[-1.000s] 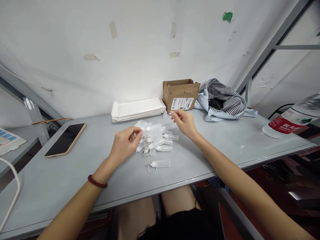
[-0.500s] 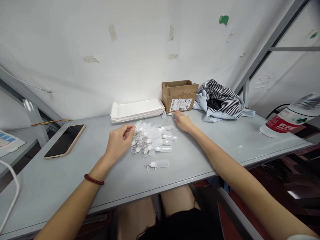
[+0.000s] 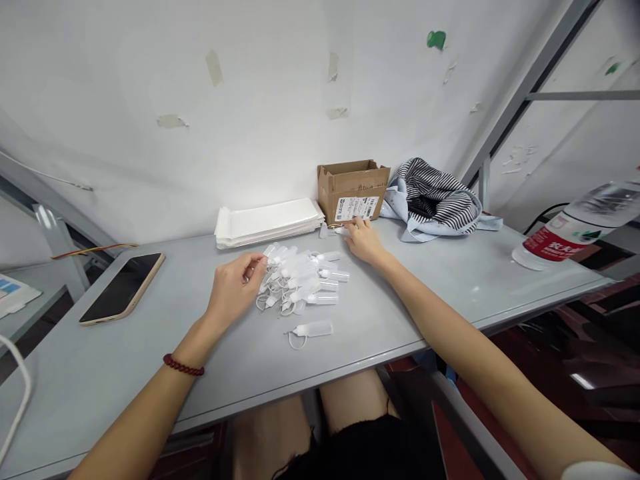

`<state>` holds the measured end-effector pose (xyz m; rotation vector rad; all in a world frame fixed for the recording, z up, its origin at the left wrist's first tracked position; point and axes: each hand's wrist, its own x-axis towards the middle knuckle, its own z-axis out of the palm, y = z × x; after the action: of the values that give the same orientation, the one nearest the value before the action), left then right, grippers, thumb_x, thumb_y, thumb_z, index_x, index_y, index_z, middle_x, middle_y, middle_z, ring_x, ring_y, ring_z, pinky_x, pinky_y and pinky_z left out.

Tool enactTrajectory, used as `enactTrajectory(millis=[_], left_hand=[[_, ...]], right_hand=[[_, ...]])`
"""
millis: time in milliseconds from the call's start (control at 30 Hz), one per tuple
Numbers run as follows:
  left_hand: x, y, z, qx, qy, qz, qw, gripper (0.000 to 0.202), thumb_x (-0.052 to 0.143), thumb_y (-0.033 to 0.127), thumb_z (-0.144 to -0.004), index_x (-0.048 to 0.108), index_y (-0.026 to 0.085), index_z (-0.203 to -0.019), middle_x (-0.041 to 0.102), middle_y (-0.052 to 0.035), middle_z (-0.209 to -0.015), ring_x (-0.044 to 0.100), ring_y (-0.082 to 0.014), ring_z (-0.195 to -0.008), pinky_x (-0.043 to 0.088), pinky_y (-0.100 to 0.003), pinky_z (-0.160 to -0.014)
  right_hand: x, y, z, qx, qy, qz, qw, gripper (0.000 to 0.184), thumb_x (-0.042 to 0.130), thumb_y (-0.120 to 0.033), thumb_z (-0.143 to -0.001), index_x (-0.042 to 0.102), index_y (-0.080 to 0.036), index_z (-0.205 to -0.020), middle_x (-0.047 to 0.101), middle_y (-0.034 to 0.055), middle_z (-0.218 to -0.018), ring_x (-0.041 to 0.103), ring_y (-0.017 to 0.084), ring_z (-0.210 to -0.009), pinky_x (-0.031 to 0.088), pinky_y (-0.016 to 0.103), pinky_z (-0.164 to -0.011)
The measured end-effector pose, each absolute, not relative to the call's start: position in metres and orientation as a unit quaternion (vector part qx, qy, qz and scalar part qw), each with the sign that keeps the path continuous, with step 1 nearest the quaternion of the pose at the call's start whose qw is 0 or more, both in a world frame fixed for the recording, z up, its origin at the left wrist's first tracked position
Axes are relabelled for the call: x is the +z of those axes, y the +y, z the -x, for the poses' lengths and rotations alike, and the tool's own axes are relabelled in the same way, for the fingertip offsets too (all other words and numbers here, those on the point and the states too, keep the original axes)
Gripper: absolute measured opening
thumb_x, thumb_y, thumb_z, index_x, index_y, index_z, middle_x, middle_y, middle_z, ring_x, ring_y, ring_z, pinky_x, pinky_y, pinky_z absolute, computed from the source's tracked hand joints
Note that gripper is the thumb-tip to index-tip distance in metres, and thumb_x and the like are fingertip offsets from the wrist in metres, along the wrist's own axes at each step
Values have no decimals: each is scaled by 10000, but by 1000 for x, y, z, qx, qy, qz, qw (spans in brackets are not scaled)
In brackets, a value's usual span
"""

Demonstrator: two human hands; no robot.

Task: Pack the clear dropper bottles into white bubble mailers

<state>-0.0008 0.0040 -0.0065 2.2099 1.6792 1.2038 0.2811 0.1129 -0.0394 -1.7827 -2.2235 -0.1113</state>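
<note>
A heap of small clear plastic needle-tip bottles [image 3: 300,277] with looped cap straps lies in the middle of the table. At its left edge is my left hand [image 3: 236,285], thumb and forefinger pinched against the nearest bottles. Whether one is between the fingertips I cannot make out. My right hand [image 3: 366,242] reaches past the heap to the cardboard box [image 3: 353,190]. Its fingers are closed on a small needle-tip bottle [image 3: 341,231] lying before the box, partly hidden by them. A single needle-tip bottle [image 3: 314,328] lies apart, nearer the front edge.
Flat white cartons [image 3: 270,223] are stacked left of the box. A phone [image 3: 123,288] lies on the left. A striped cloth [image 3: 435,200] is bundled to the right, and a large water bottle [image 3: 555,239] leans in view at the far right. The wall stands directly behind.
The whole view has shifted slightly left. My right fingers have come a little further over the small bottle by the box. My left hand stays at the heap's edge.
</note>
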Motion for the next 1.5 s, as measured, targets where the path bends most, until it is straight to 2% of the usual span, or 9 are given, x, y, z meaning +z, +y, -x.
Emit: enactTrajectory(millis=[233, 400, 467, 533, 600, 667, 800, 967, 1500], left_hand=[[-5, 2, 0, 386, 566, -727, 50, 283, 481, 389, -872, 654, 165, -855, 673, -11, -666, 575, -133, -571, 409, -236, -545], [-3, 1, -1, 394, 557, -730, 44, 266, 486, 367, -878, 652, 161, -859, 673, -12, -672, 577, -129, -579, 404, -233, -547], [-2, 0, -2, 400, 553, -729, 46, 252, 492, 355, -876, 653, 162, -866, 680, -14, -687, 588, -130, -593, 413, -231, -554], [-2, -1, -3, 406, 549, -729, 51, 244, 497, 348, -873, 655, 163, -875, 684, -16, -704, 594, -130, -605, 421, -228, -555], [-1, -2, -4, 407, 542, -732, 64, 247, 505, 350, -870, 661, 160, -893, 679, -16, -706, 581, -123, -588, 424, -225, -545], [-1, -3, -5, 404, 530, -741, 84, 270, 524, 363, -862, 665, 147, -942, 671, -17, -707, 564, -114, -567, 428, -221, -532], [-3, -4, -8, 406, 504, -755, 108, 363, 553, 388, -848, 652, 117, -1067, 666, -23, -719, 546, -107, -554, 440, -217, -523], [-4, -4, -10, 409, 503, -752, 121, 384, 562, 390, -846, 651, 115, -1098, 679, -34, -743, 541, -106, -551, 446, -220, -528], [-3, -6, -9, 424, 500, -744, 131, 183, 556, 293, -859, 667, 149, -874, 653, -4, -664, 525, -106, -532, 414, -233, -530]], right_hand=[[-37, 110, -280, -18, -736, 658, 157, 246, 509, -216, -872, 652, -85, -1023, 581, 202, -1184, 471, 341, -1134, 393, 424, -873], [-26, 105, -280, -8, -718, 666, 199, 220, 497, -183, -861, 639, -115, -1015, 662, 159, -1072, 556, 297, -1039, 409, 384, -818], [-20, 100, -277, 17, -715, 655, 243, 206, 526, -215, -851, 628, -136, -1012, 687, 120, -990, 601, 254, -924, 425, 351, -770], [-15, 93, -271, 86, -710, 608, 344, 162, 586, -230, -806, 626, -157, -945, 696, 80, -911, 617, 221, -845, 435, 329, -742], [-11, 83, -264, 155, -713, 542, 417, 144, 626, -239, -765, 616, -171, -892, 695, 56, -894, 622, 212, -870, 438, 324, -753], [-8, 72, -256, 223, -723, 477, 448, 171, 635, -277, -758, 605, -183, -898, 694, 45, -919, 625, 207, -896, 439, 326, -755], [-3, 54, -243, 287, -741, 405, 452, 166, 635, -298, -766, 602, -190, -888, 680, 32, -916, 621, 189, -882, 441, 322, -757], [2, 43, -236, 329, -746, 381, 436, 165, 651, -290, -771, 608, -184, -890, 676, 31, -909, 615, 166, -840, 449, 303, -740], [4, 37, -235, 320, -763, 373, 421, 165, 653, -300, -793, 642, -186, -911, 681, 30, -926, 605, 157, -847, 443, 289, -749]])
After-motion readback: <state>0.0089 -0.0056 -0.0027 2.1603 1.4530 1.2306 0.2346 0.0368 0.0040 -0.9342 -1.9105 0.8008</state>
